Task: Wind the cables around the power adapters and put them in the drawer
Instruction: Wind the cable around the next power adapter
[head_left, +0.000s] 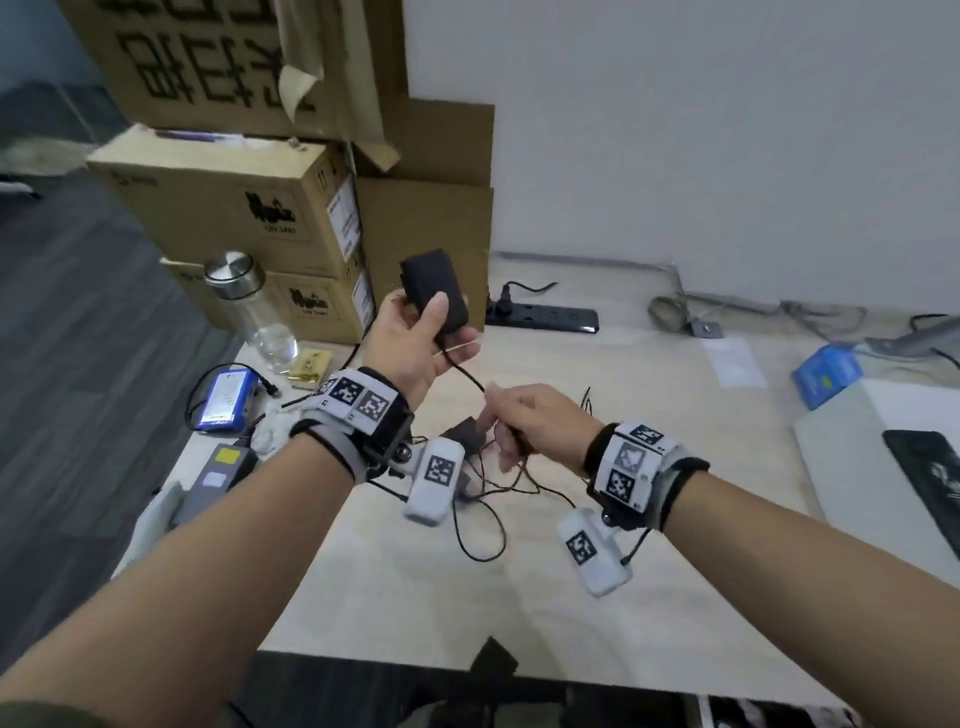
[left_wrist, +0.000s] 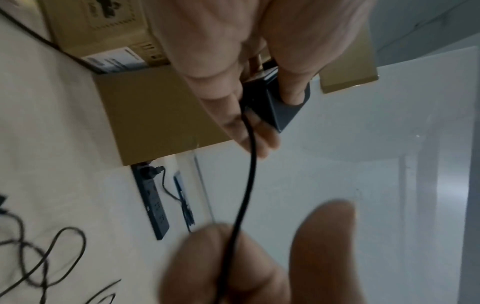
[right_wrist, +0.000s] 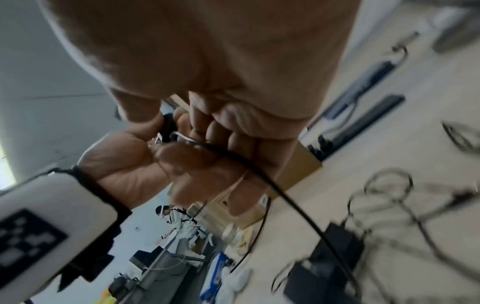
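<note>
My left hand holds a black power adapter up above the pale table, thumb across its front. The adapter's thin black cable runs down to my right hand, which grips it in curled fingers. In the left wrist view the adapter sits between fingers and thumb, and the cable drops to the blurred right fingers. The right wrist view shows the cable leaving my right fist. Another black adapter lies under my hands among tangled cables. No drawer is visible.
Stacked cardboard boxes stand at the back left, with a glass bottle before them. A black power strip lies by the wall. A blue battery pack and a grey power brick lie left. A blue box and a dark slab lie right.
</note>
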